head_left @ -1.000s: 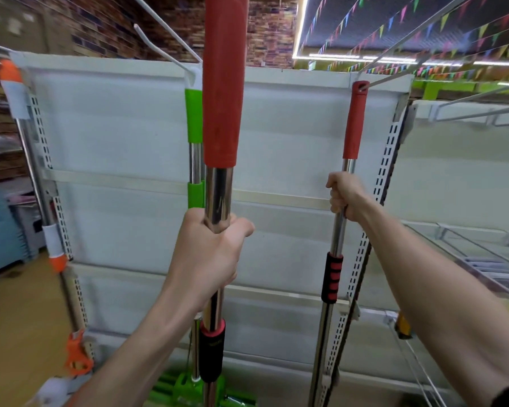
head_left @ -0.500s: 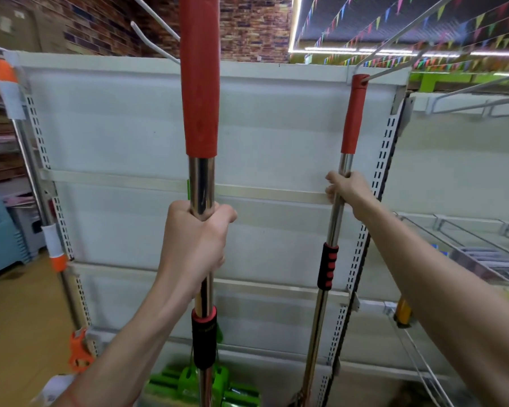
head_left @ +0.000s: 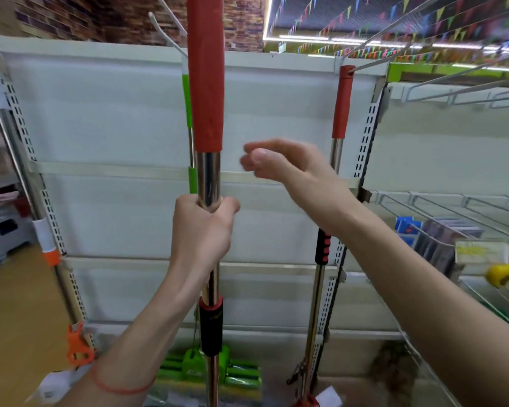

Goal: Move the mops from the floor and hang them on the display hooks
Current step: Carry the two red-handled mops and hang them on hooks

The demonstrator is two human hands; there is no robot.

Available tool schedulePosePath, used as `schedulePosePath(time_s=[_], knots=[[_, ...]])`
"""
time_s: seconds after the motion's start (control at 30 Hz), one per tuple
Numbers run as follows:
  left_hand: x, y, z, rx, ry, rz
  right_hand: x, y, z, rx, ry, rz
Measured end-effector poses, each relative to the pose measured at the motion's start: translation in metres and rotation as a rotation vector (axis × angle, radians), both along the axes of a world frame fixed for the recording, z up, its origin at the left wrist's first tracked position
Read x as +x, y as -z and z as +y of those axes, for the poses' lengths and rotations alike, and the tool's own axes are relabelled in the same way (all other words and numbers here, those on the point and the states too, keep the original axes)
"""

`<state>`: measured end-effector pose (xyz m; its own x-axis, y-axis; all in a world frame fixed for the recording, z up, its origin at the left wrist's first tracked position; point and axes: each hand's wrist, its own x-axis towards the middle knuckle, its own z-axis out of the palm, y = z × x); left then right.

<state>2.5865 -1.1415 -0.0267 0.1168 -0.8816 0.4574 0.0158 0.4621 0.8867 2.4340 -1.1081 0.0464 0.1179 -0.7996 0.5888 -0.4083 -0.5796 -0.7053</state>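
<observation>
The white shelving panel [head_left: 124,113] fills the far wall in front of me. Near me, my left hand [head_left: 203,227] is clenched around the chrome shaft of the red-handled mop [head_left: 206,83], held upright. Behind it, a green mop [head_left: 188,177] hangs against the panel. To the right, a second red mop [head_left: 342,104] hangs by its top from a display hook [head_left: 373,61]. My right hand [head_left: 288,168] is in the air between the two red mops, fingers loose, grasping nothing.

Left hand [head_left: 202,227] gripping steel shaft of red-handled mop [head_left: 206,83], upright; right hand [head_left: 285,167] at two o'clock, blurred, loosely curled, empty; second red mop [head_left: 342,104] hung on hook [head_left: 373,61].
</observation>
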Motion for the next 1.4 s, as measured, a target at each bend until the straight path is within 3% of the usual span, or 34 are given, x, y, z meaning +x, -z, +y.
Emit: schedulePosePath(time_s=[0.1,0.37,0.7,0.8,0.93,1.0,1.2,1.4], knots=[[0.001,-0.001,0.009,-0.004,-0.044,-0.038,0.032,-0.003,0.027,-0.013,-0.14,-0.01],[-0.022,-0.008,0.059,0.035,-0.019,-0.095,0.039,0.001,0.062,0.025,-0.13,-0.1],[-0.047,-0.003,0.111,0.085,0.667,-0.121,-0.028,0.008,0.107,0.23,-0.679,-0.315],[-0.066,-0.006,0.125,0.105,0.602,-0.096,-0.039,0.008,0.114,0.293,-0.747,-0.396],[-0.095,-0.008,0.143,0.118,0.406,-0.044,-0.04,0.003,0.12,0.191,-0.468,-0.304],[-0.104,-0.005,0.149,0.08,0.388,-0.07,-0.037,0.003,0.122,0.184,-0.282,-0.369],[-0.107,0.002,0.14,-0.002,0.493,-0.418,-0.045,0.003,0.11,0.283,0.002,-0.603],[-0.105,-0.007,0.111,-0.022,0.64,-0.347,-0.068,0.001,0.093,0.172,0.144,-0.543]])
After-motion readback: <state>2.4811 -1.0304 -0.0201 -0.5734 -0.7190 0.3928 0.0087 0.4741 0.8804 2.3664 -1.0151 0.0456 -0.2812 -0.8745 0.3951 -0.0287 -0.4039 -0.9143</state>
